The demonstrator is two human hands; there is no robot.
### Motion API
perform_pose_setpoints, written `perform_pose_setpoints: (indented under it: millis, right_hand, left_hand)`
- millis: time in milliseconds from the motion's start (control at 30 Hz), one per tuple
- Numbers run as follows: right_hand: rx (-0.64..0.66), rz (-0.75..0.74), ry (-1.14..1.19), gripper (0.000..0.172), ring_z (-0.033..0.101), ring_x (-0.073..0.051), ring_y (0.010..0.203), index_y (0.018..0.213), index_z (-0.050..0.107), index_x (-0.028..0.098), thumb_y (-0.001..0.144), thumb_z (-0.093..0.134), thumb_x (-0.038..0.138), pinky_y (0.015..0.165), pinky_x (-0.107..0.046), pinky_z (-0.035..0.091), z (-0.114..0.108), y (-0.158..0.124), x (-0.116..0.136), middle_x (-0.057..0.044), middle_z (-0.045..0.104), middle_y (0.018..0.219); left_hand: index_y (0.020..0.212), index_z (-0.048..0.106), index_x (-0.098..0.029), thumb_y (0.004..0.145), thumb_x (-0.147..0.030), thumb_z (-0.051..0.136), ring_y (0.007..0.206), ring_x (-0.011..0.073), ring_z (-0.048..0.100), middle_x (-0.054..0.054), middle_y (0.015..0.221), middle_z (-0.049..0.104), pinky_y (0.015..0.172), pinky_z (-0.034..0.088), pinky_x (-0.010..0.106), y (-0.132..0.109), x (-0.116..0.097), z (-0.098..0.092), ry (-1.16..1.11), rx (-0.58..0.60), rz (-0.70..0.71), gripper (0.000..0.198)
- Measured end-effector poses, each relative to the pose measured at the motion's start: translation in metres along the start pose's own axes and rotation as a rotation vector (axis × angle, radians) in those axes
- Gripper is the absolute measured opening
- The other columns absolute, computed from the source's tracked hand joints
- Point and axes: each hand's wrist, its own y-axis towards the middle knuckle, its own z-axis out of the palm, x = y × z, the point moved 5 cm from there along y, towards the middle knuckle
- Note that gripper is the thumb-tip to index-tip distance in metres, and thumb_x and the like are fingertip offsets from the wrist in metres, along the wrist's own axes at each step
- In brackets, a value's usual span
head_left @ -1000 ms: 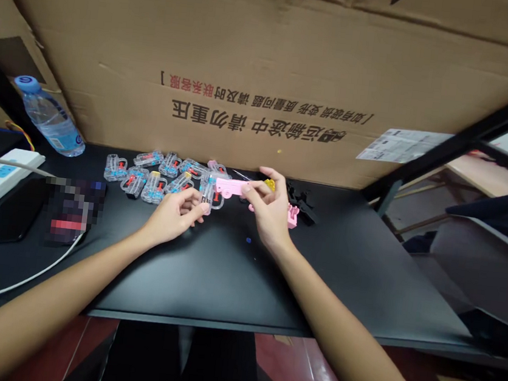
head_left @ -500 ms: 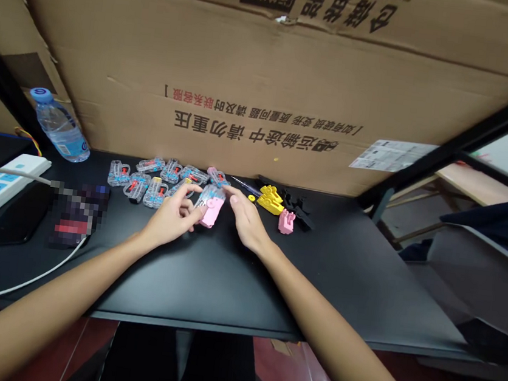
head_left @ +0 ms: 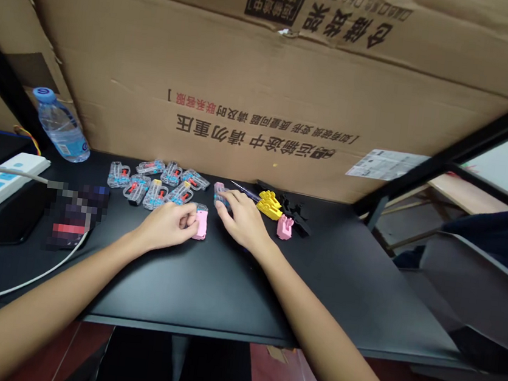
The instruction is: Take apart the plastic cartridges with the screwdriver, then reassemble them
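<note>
My left hand [head_left: 171,225] is closed around a pink-and-clear plastic piece [head_left: 201,223], with its pink face showing past the fingertips. My right hand [head_left: 242,215] reaches over another clear plastic piece with a pink end [head_left: 219,191]; its thumb and fingers are around the near side and partly hide it. To the left of that piece lie several clear plastic pieces [head_left: 156,194] with blue, red and yellow parts inside. Beyond my right hand are yellow plastic parts [head_left: 269,204], a pink plastic part [head_left: 284,227], black plastic parts [head_left: 299,215] and a thin screwdriver-like tool [head_left: 245,189].
A large cardboard sheet [head_left: 248,80] stands upright along the back of the black table [head_left: 187,293]. At the left are a water bottle [head_left: 62,126], a white power strip [head_left: 1,180], a dark phone-like slab [head_left: 14,221] and a pale cable [head_left: 55,269].
The left hand has drawn its piece nearer and a little left. My right hand has come onto the pink-ended piece, which has shifted towards me and turned.
</note>
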Motion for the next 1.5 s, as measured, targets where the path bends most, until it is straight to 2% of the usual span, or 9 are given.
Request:
perform_pose_setpoints:
  millis: [100,233,400,600,800,1000,1200,1300,1500]
  right_hand:
    - [0.022,-0.051,-0.025,0.035,0.064,-0.035,0.137,0.132,0.075,0.021,0.108,0.055,0.035,0.114,-0.056,0.054,-0.001,-0.005,-0.001,-0.017,0.069,0.147]
    - [0.054,-0.067,0.022,0.023,0.070,-0.032,0.122,0.114,0.080,0.024,0.104,0.060,0.030,0.106,-0.052,0.058,-0.006,-0.011,-0.004,-0.013,0.075,0.128]
    - [0.138,-0.151,0.212,0.012,0.070,-0.027,0.105,0.100,0.079,0.023,0.099,0.068,0.027,0.096,-0.045,0.057,-0.021,-0.021,0.011,-0.010,0.073,0.111]
    - [0.348,-0.192,0.405,0.007,0.061,-0.017,0.071,0.087,0.072,0.022,0.093,0.071,0.019,0.068,-0.032,0.052,-0.017,-0.030,0.031,-0.002,0.064,0.089]
    - [0.189,-0.292,0.299,0.013,0.067,-0.028,0.115,0.111,0.074,0.023,0.098,0.074,0.026,0.102,-0.043,0.056,-0.018,-0.030,0.043,-0.010,0.070,0.123]
    - [0.189,-0.182,0.076,0.031,0.067,-0.030,0.123,0.127,0.071,0.020,0.114,0.046,0.031,0.109,-0.051,0.055,-0.013,-0.025,0.030,-0.015,0.070,0.141]
    - [0.190,-0.073,-0.019,0.040,0.055,-0.033,0.151,0.140,0.067,0.016,0.113,0.044,0.035,0.126,-0.054,0.045,0.005,-0.012,0.001,-0.019,0.056,0.164]
    - [0.156,-0.033,-0.036,0.045,0.051,-0.034,0.155,0.148,0.062,0.013,0.113,0.045,0.036,0.129,-0.053,0.041,0.006,-0.007,-0.009,-0.021,0.053,0.167]
    - [0.101,0.033,-0.082,0.049,0.062,-0.037,0.142,0.154,0.055,0.016,0.111,0.048,0.039,0.119,-0.054,0.051,0.003,-0.003,-0.016,-0.021,0.056,0.161]
  left_hand:
    - [0.082,0.061,-0.023,0.092,-0.025,0.063,0.056,0.0129,0.050,-0.006,0.061,0.055,0.061,0.033,0.027,-0.002,-0.005,-0.002,0.036,0.021,0.114,0.011]
    - [0.090,0.072,-0.024,0.099,-0.026,0.061,0.066,0.0150,0.056,-0.002,0.072,0.061,0.065,0.037,0.027,-0.002,-0.006,-0.002,0.065,0.045,0.182,0.014]
    - [0.099,0.075,-0.023,0.101,-0.026,0.062,0.077,0.0159,0.061,0.001,0.092,0.065,0.072,0.044,0.028,0.000,0.000,0.000,0.060,0.007,0.167,0.013]
    - [0.104,0.073,-0.021,0.107,-0.030,0.057,0.079,0.0167,0.062,0.003,0.096,0.063,0.077,0.050,0.030,0.003,0.005,0.008,-0.041,-0.033,0.139,0.019]
    - [0.114,0.072,-0.022,0.109,-0.024,0.051,0.098,0.0212,0.068,0.007,0.112,0.068,0.089,0.055,0.034,0.004,0.000,0.011,-0.075,-0.018,0.190,0.022]
    - [0.118,0.068,-0.022,0.110,-0.024,0.049,0.099,0.0202,0.069,0.006,0.112,0.070,0.087,0.056,0.034,0.001,-0.002,0.008,-0.029,-0.079,0.186,0.021]
    - [0.115,0.068,-0.023,0.107,-0.022,0.051,0.092,0.0184,0.069,0.005,0.111,0.070,0.080,0.056,0.033,0.000,-0.001,0.012,0.015,-0.032,0.199,0.018]
    - [0.112,0.068,-0.022,0.108,-0.021,0.051,0.097,0.0195,0.069,0.005,0.112,0.070,0.087,0.056,0.034,-0.001,-0.007,0.012,0.003,-0.015,0.243,0.018]
    - [0.118,0.069,-0.021,0.109,-0.020,0.052,0.110,0.0230,0.067,0.008,0.117,0.070,0.101,0.055,0.040,-0.004,-0.023,0.014,0.001,0.043,0.365,0.019]
